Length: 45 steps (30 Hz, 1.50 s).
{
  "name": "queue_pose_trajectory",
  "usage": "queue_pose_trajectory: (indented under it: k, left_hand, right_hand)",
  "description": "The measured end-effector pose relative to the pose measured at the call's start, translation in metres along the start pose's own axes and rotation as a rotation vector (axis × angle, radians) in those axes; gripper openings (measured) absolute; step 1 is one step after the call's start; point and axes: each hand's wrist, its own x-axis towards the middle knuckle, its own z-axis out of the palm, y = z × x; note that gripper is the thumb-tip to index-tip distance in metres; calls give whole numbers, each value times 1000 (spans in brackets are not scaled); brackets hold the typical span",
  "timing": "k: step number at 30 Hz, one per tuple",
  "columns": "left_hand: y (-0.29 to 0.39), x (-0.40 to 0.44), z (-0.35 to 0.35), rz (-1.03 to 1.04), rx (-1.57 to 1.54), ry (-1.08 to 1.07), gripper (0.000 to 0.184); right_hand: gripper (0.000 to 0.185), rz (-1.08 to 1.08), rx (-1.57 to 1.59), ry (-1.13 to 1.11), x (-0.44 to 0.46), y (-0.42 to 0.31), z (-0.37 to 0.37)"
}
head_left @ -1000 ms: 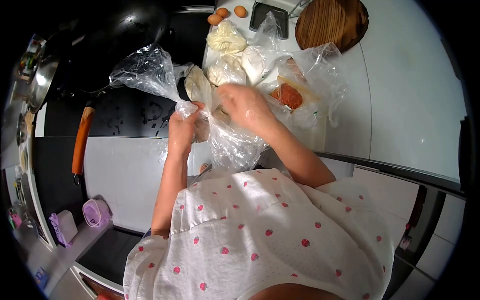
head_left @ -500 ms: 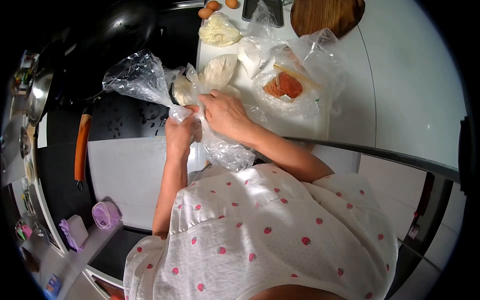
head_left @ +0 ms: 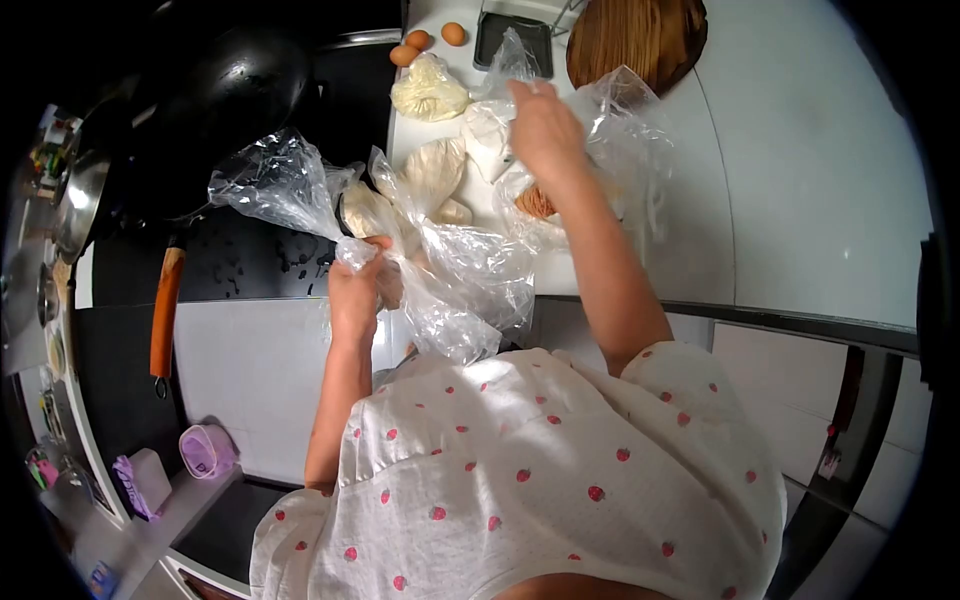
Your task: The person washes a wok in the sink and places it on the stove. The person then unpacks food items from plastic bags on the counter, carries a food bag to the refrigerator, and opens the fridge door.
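Note:
My left hand (head_left: 355, 290) is closed around the gathered neck of a clear plastic bag (head_left: 275, 185) at the counter's front edge. More loose clear plastic (head_left: 455, 300) spreads to its right and hangs over the edge. Just behind lies a bag of pale, cream-coloured contents (head_left: 435, 175). My right hand (head_left: 548, 125) is over the counter, beside a knotted bag of white contents (head_left: 487, 135). Its fingers are slightly blurred, so any grip is unclear. Under my right forearm, an opened clear bag with reddish-brown contents (head_left: 535, 202) is partly hidden.
Several brown eggs (head_left: 453, 34) and a bag of pale yellow contents (head_left: 428, 90) lie at the back. A dark tray (head_left: 513, 45) and a round wooden board (head_left: 637, 45) stand there too. On the left are a black wok (head_left: 245, 85) and an orange handle (head_left: 165, 320).
My right hand has let go of the plastic near my left hand and moved up and right, toward the bag of white contents. The freed plastic has spread out. My left hand keeps its grip.

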Motion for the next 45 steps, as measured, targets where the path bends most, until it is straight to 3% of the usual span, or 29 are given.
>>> queue_pose_trajectory:
  k: [1,3,10,12,16,18,26,29,31,33,35,37,41,43,45]
  left_hand:
    - [0,0,0,-22,-14,-20,13]
    - [3,-2,1,-27,-23,-16,14]
    - [-2,1,-3,-22,-34,-30,15]
    - [0,1,-3,-29,-34,-24,15]
    - [-4,4,-2,-31,-32,-12,15]
    - [-3,4,0,-25,-31,-13,15]
    - [-5,7,-1,-13,-21,-10,15]
    - [-8,5,-4,9,-77,-49,16]
    - [-1,1,-1,-22,-99,-33,17]
    - [-5,3,-3,-12,-105,-27,16]
    - [-5,1,-5,-3,-108,-20,16]
    - [0,-3,-3,-7,-100,-21,15]
    - [5,-10,5,42,-44,11,16]
    - [5,-11,2,44,-43,-13,16]
    - [0,-8,1,63,-42,-15,15]
  right_hand:
    - [39,-9,-1,5,10,6,-4]
    - [38,156,-158,-204,31,16,-9]
    - [23,69,-215,-149,53,60,19]
    - [19,-28,-235,-32,57,65,23]
    - [17,-18,-132,-12,64,41,-15]
    - [12,-167,-35,275,68,38,-27]
    - [7,-382,15,610,74,39,-47]
    - [7,-438,65,568,64,37,-36]
    - [17,-412,62,309,42,18,-25]
    - [25,-150,167,-325,13,-23,-20]
    - [36,-170,238,-617,-16,-40,5]
    - [35,-317,285,-591,-45,-43,43]
    - [33,-337,354,-491,-48,-28,65]
    - [32,-103,655,-379,-32,-15,56]
    - [31,11,641,-368,-14,-5,39]
